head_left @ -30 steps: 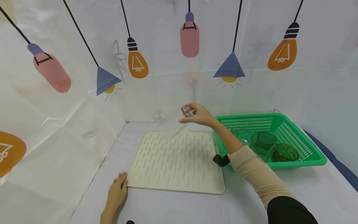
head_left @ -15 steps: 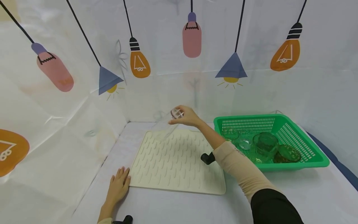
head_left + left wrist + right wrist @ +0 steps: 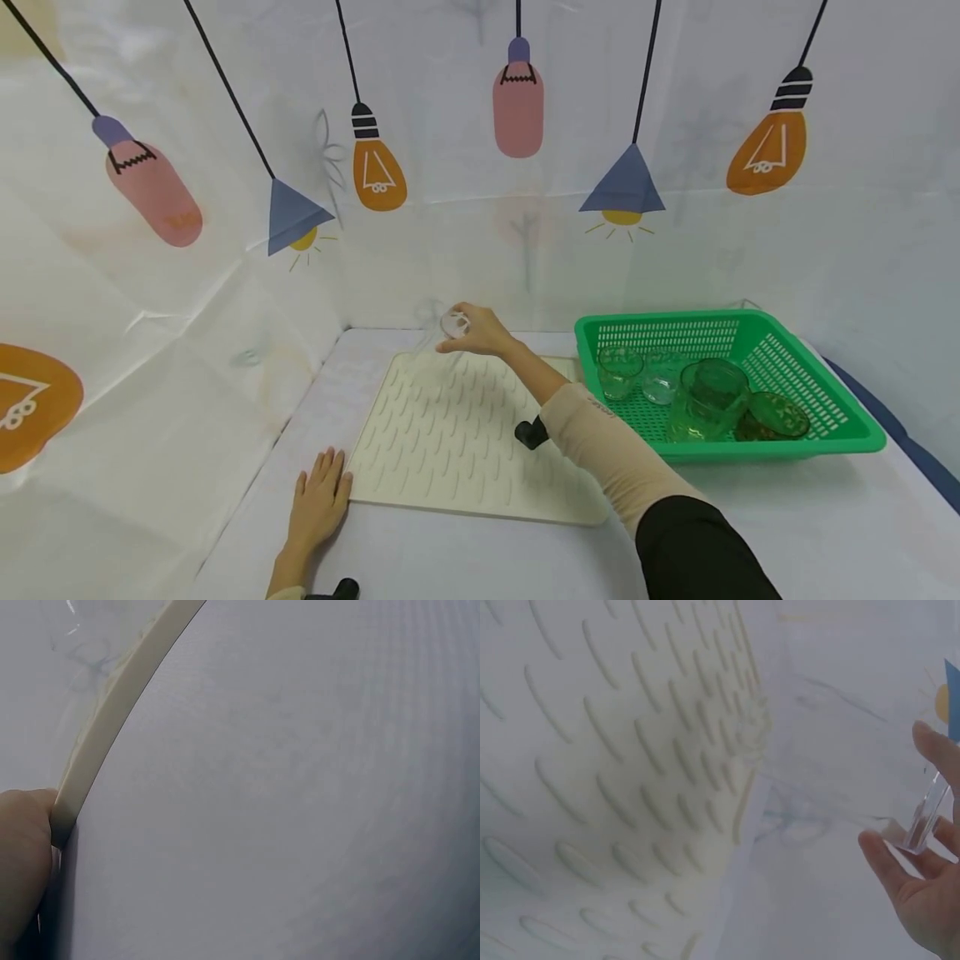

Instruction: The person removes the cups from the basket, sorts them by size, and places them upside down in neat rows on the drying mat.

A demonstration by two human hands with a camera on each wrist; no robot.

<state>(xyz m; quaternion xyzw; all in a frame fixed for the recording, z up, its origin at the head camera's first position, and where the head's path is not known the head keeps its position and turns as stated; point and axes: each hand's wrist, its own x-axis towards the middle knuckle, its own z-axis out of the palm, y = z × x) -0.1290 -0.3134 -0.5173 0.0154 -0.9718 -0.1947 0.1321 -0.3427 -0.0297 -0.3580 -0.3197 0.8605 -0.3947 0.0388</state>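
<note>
My right hand [image 3: 483, 333] pinches a clear drinking glass [image 3: 447, 322] by its thick base, thumb and fingers on either side of it. The glass is tilted, base up and mouth toward the lower left, over the far left part of a cream ridged drying mat [image 3: 435, 450]. In the right wrist view the see-through walls of the glass reach toward the mat's edge. My left hand [image 3: 318, 500] lies palm down on the white table, fingers straight, beside the mat's near left corner; the left wrist view shows a digit [image 3: 26, 847] against that corner.
A green slotted basket [image 3: 750, 452] stands right of the mat. Inside are a green glass mug [image 3: 708, 400], an amber-green glass [image 3: 772, 417] and clear-looking glasses [image 3: 660, 379]. A lamp-patterned curtain [image 3: 480, 233] closes off the back and left.
My right hand has carried the glass left and lower toward the mat's far left part. My left hand stays at the mat's corner, its fingers a little flatter.
</note>
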